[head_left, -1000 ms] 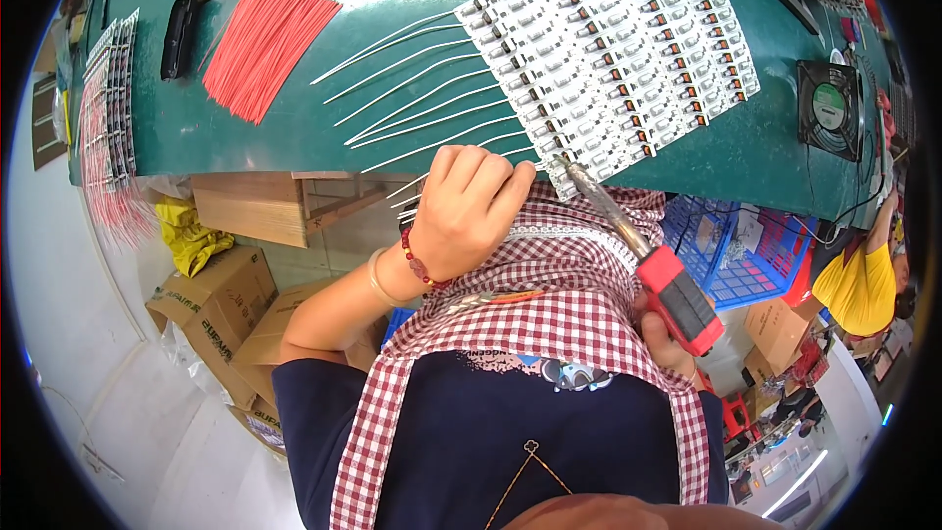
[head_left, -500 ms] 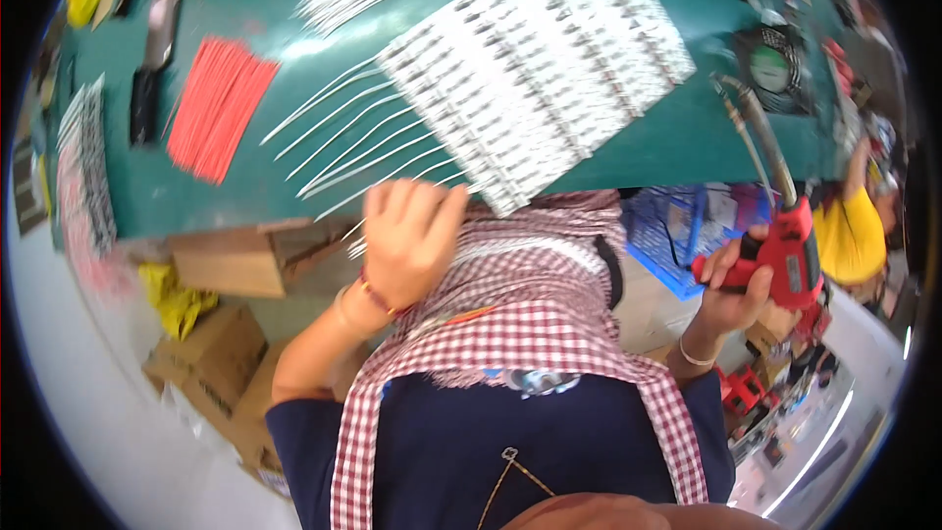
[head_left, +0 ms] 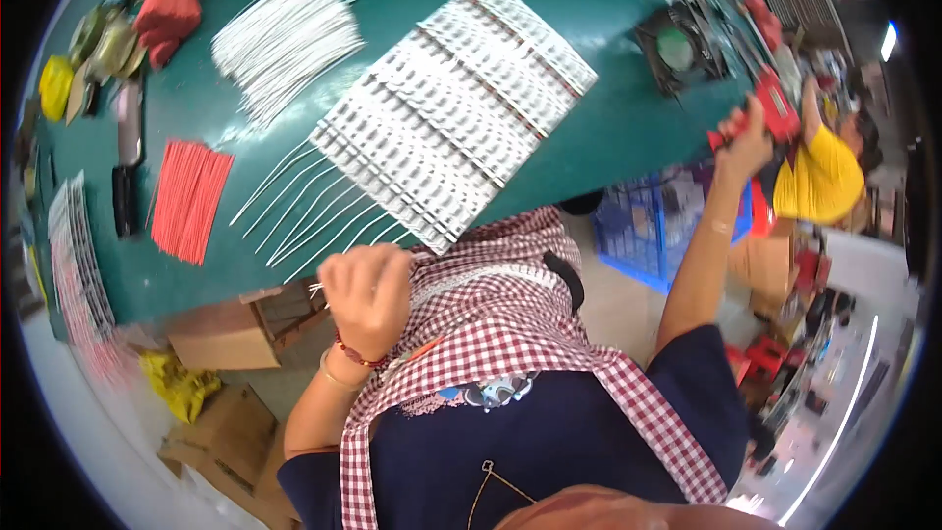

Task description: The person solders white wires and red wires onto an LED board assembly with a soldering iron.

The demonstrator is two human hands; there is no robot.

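- Blue plastic crate below the desk on the right; I can't make out its contents.
- Brown cardboard box at lower left, near one yellow bag; what they hold is hidden from me.
- I count one board panel, white with rows of small parts, lying slantwise mid-desk, its lowest corner at the front edge. Several white wires fan from its left side; I get no sure count.
- One red wire bundle and one white wire bundle lie apart, left of the panel.
- Two hands, well apart: the right hand is clamped round one red soldering gun, near one black fan; the left hand is curled near the panel's lowest corner, and I cannot tell whether it grips any wire.
- Green desktop throughout; beyond its right end I see a person in yellow.
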